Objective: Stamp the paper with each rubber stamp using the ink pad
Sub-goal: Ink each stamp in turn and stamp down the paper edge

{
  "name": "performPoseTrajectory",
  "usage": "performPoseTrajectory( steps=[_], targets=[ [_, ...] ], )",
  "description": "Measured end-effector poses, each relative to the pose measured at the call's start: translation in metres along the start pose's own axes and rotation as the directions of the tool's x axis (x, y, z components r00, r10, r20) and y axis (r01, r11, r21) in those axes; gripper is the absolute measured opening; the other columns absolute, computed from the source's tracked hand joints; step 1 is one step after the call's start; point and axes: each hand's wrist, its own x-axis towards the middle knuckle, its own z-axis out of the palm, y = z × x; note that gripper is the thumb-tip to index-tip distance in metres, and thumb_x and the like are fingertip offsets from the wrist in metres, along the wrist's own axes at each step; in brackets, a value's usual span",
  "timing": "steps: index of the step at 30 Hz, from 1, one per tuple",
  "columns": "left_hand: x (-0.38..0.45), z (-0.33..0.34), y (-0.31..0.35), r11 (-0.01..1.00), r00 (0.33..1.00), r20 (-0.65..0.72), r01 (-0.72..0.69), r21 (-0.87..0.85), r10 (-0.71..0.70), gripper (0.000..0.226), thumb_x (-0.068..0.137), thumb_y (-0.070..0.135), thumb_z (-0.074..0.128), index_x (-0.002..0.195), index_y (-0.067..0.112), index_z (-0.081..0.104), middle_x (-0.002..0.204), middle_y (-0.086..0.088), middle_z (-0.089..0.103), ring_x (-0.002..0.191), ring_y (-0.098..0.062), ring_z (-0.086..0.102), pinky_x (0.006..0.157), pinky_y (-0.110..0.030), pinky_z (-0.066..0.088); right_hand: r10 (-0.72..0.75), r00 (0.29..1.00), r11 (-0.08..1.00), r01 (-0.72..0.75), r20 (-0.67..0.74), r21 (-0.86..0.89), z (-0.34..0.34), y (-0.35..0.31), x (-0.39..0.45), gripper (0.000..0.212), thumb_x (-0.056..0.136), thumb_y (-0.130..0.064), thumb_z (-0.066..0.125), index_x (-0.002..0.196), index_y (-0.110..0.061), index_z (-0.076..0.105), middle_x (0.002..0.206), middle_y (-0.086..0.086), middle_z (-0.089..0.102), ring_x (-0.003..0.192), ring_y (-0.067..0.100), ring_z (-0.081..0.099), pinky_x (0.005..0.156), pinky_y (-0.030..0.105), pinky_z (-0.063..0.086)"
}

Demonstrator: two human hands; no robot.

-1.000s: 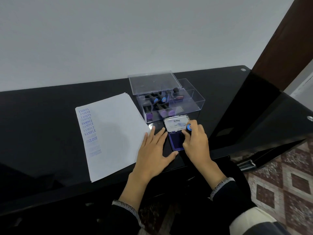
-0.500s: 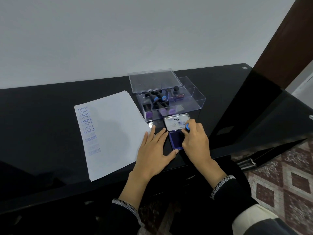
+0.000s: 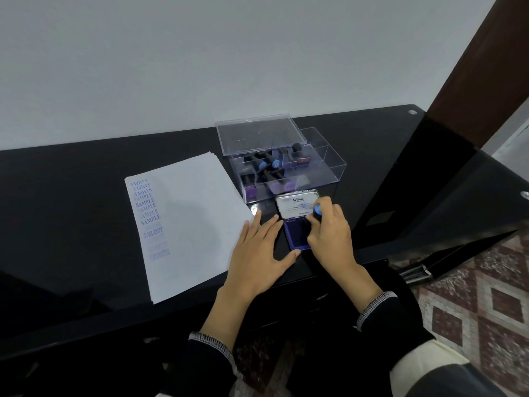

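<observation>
at the left of the frame, a stack of white paper [image 3: 186, 222] lies on the black table [image 3: 71, 202]. down its left margin runs a column of blue impressions: several reading sample, then fax out, then fainter ones near the bottom, the last looking like express. so a good part of the stamping appears done, and the wide right part of the sheet is bare.

toward the centre, the left hand [image 3: 257, 253] lies flat with fingers spread wide, its fingertips on the table just beside the paper's right edge and its thumb reaching toward the ink pad [image 3: 297, 234]. it holds nothing.

just right of it, the ink pad sits open, its lid [image 3: 296, 206] tipped back. the right hand [image 3: 329, 236] grips a rubber stamp [image 3: 318, 209] by its blue-capped handle and presses it down over the pad; the stamp face itself is hidden by the fingers.

above the pad, a clear plastic box [image 3: 329, 167] still holds several more stamps [image 3: 272, 170]. i judge this stamp is being inked, its print on paper is still to come, and whether those in the box are all used cannot be told.
</observation>
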Motion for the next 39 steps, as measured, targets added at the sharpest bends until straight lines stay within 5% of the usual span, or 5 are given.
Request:
performPoseTrajectory(
  steps=[8, 16, 20, 30, 39],
  targets=[
    [-0.001, -0.005, 0.000, 0.995, 1.000, 0.002, -0.010, -0.099, 0.010, 0.073, 0.090, 0.068, 0.039, 0.151, 0.030, 0.024, 0.158, 0.015, 0.019, 0.147, -0.004, -0.005, 0.118, -0.026, -0.006, 0.391, 0.920, 0.803, -0.346, 0.009, 0.486, -0.035, 0.012, -0.007, 0.010, 0.089, -0.008, 0.061, 0.091, -0.014, 0.053, 0.076, -0.006, 0.060, 0.072, 0.009, 0.059, 0.064, 0.007, 0.042],
    [-0.023, -0.052, -0.039, 0.967, 0.960, -0.224, 0.120, -0.225, -0.171, 0.028, 0.099, 0.033, 0.049, 0.124, 0.030, 0.059, 0.133, 0.019, 0.054, 0.130, 0.001, 0.038, 0.115, -0.018, 0.007, 0.273, 0.961, 0.922, -0.277, 0.051, 0.271, -0.027, -0.001, -0.022, 0.012, 0.093, -0.014, 0.056, 0.098, -0.018, 0.046, 0.082, 0.007, 0.055, 0.066, 0.019, 0.049, 0.057, 0.024, 0.038],
    [-0.048, -0.078, -0.082, 0.931, 0.909, -0.252, 0.271, -0.245, -0.331, 0.024, 0.098, 0.028, 0.051, 0.119, 0.029, 0.063, 0.129, 0.015, 0.058, 0.129, -0.007, 0.044, 0.116, -0.034, 0.025, 0.230, 0.973, 0.967, -0.230, 0.016, 0.107, -0.021, -0.006, -0.021, 0.016, 0.092, -0.013, 0.057, 0.104, -0.011, 0.047, 0.092, 0.007, 0.053, 0.076, 0.024, 0.049, 0.064, 0.031, 0.033],
    [-0.085, -0.101, -0.136, 0.865, 0.801, -0.329, 0.447, -0.229, -0.501, 0.025, 0.098, 0.023, 0.051, 0.120, 0.022, 0.063, 0.134, 0.006, 0.057, 0.140, -0.014, 0.031, 0.113, -0.051, 0.030, -0.034, 0.995, 0.984, 0.018, -0.089, -0.177, -0.011, -0.013, -0.029, 0.027, 0.074, 0.010, 0.068, 0.087, -0.003, 0.048, 0.075, 0.007, 0.051, 0.068, 0.028, 0.050, 0.052, 0.028, 0.034],
    [-0.101, -0.103, -0.155, 0.894, 0.852, -0.275, 0.403, -0.197, -0.445, 0.031, 0.097, 0.031, 0.053, 0.127, 0.025, 0.058, 0.141, 0.009, 0.051, 0.144, -0.011, 0.023, 0.114, -0.046, 0.027, 0.071, 0.993, 0.987, -0.056, 0.097, -0.153, -0.030, -0.051, -0.011, 0.021, 0.093, -0.014, 0.057, 0.112, -0.007, 0.049, 0.084, 0.000, 0.044, 0.081, 0.024, 0.047, 0.060, 0.033, 0.036]
  ],
)
